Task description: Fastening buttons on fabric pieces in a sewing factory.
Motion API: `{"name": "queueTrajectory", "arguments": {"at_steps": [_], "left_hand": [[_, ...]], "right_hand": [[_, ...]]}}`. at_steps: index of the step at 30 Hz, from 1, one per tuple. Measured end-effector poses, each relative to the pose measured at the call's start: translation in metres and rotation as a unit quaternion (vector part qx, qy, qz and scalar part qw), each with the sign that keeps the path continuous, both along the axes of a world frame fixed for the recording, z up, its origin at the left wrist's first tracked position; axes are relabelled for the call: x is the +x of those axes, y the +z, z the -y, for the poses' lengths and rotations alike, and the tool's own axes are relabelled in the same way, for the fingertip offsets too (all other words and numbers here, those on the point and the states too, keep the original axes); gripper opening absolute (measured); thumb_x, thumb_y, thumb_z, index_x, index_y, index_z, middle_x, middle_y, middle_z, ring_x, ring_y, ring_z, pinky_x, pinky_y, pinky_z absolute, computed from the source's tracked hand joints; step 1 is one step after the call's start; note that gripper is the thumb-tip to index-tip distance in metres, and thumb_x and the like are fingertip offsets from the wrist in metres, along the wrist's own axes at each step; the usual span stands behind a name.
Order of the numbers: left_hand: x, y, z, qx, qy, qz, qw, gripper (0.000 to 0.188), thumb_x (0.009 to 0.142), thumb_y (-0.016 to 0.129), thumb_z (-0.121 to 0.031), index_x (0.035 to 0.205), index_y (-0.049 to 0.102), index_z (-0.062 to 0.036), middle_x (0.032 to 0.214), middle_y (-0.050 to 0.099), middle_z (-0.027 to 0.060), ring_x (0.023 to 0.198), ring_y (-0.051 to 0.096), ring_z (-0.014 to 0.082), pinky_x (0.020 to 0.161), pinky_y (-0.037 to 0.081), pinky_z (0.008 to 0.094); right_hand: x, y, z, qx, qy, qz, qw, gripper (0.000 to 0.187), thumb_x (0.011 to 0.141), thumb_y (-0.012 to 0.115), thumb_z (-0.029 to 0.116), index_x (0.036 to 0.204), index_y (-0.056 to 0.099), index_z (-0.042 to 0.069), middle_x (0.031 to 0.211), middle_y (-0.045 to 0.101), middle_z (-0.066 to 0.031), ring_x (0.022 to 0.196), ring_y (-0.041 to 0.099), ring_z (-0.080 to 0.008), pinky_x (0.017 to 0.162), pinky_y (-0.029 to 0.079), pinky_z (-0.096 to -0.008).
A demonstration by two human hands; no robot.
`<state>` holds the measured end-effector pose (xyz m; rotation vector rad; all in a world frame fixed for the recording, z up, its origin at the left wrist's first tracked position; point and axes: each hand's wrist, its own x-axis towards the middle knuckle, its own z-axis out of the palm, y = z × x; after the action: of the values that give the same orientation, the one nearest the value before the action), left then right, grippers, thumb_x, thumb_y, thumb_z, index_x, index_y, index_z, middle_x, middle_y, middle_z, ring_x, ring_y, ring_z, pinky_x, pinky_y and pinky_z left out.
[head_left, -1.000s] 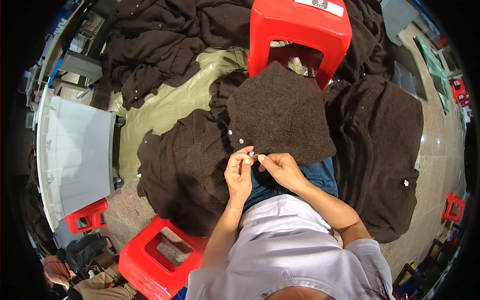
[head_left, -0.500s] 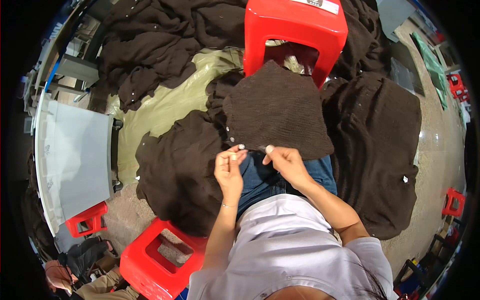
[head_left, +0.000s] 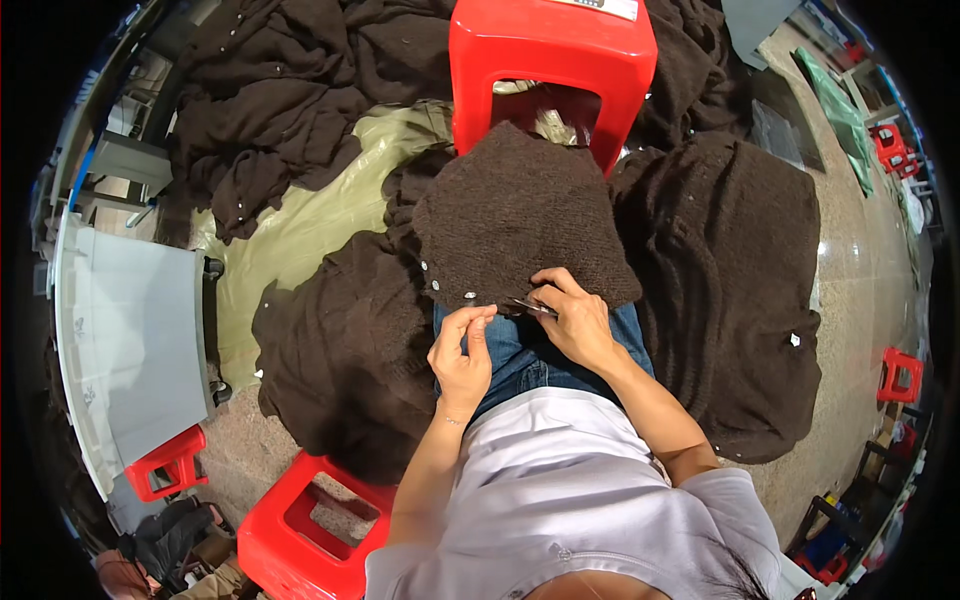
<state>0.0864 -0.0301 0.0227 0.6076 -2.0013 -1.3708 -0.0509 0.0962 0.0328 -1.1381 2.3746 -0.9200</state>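
A dark brown knitted garment piece lies across my lap over blue jeans, with several small pale buttons along its lower left edge. My left hand is closed in a pinch just below that edge, beside the lowest button; what sits between the fingertips is too small to make out. My right hand grips small metal thread snips, their pointed tips turned left toward my left fingertips, close to the garment's lower edge. Some of its fingers rest against the knit.
Brown knit heaps lie to the left, right and far left. A red stool stands ahead, another red stool at lower left. Yellowish sheeting covers some floor. A white bin is at left.
The whole view has shifted somewhat. My right hand has turned, and the snips now show clearly near the garment's edge. My left fingertips have come down off the lowest button.
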Motion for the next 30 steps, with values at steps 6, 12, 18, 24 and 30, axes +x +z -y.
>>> {"name": "queueTrajectory", "arguments": {"at_steps": [6, 12, 18, 24, 30], "left_hand": [[-0.004, -0.013, 0.002, 0.020, -0.004, 0.001, 1.000, 0.013, 0.095, 0.054, 0.002, 0.107, 0.057, 0.0033, 0.117, 0.064, 0.0169, 0.106, 0.064, 0.0203, 0.089, 0.053, 0.0299], [-0.014, -0.002, -0.002, 0.035, -0.008, 0.040, 0.999, 0.016, 0.089, 0.062, 0.001, 0.105, 0.064, 0.0023, 0.118, 0.063, 0.0141, 0.106, 0.063, 0.0216, 0.089, 0.053, 0.0311], [-0.024, -0.004, -0.003, -0.040, -0.014, 0.025, 0.999, 0.023, 0.083, 0.071, -0.001, 0.105, 0.066, 0.0002, 0.105, 0.062, 0.0097, 0.095, 0.062, 0.0175, 0.077, 0.053, 0.0264], [-0.023, -0.006, -0.006, 0.170, -0.019, -0.001, 0.985, 0.008, 0.090, 0.064, -0.002, 0.096, 0.063, 0.0017, 0.105, 0.063, 0.0080, 0.094, 0.061, 0.0147, 0.076, 0.053, 0.0255], [-0.024, -0.003, -0.007, 0.351, -0.020, -0.058, 0.934, 0.005, 0.096, 0.057, -0.006, 0.096, 0.057, -0.0008, 0.114, 0.063, 0.0168, 0.094, 0.062, 0.0130, 0.080, 0.055, 0.0286]], "right_hand": [[-0.003, 0.007, 0.008, -0.134, -0.145, 0.542, 0.817, 0.009, 0.093, 0.062, 0.016, 0.086, 0.060, 0.010, 0.061, 0.043, 0.0090, 0.045, 0.033, -0.0002, 0.040, 0.022, -0.0196], [-0.007, 0.000, 0.005, -0.143, -0.170, 0.614, 0.757, 0.021, 0.093, 0.065, 0.022, 0.078, 0.053, 0.013, 0.057, 0.037, 0.0104, 0.039, 0.025, 0.0002, 0.037, 0.015, -0.0208], [-0.006, 0.002, 0.005, -0.144, -0.161, 0.601, 0.770, 0.020, 0.092, 0.066, 0.024, 0.079, 0.056, 0.012, 0.057, 0.037, 0.0109, 0.039, 0.025, 0.0002, 0.037, 0.015, -0.0209], [-0.002, 0.007, 0.008, -0.154, -0.140, 0.527, 0.824, 0.024, 0.095, 0.061, 0.029, 0.085, 0.063, 0.007, 0.061, 0.045, 0.0070, 0.055, 0.045, -0.0044, 0.050, 0.034, -0.0206], [0.007, 0.013, 0.005, -0.266, -0.171, 0.166, 0.934, 0.047, 0.100, 0.045, 0.044, 0.096, 0.066, 0.002, 0.064, 0.052, -0.0014, 0.070, 0.055, -0.0116, 0.067, 0.044, -0.0265]]}}
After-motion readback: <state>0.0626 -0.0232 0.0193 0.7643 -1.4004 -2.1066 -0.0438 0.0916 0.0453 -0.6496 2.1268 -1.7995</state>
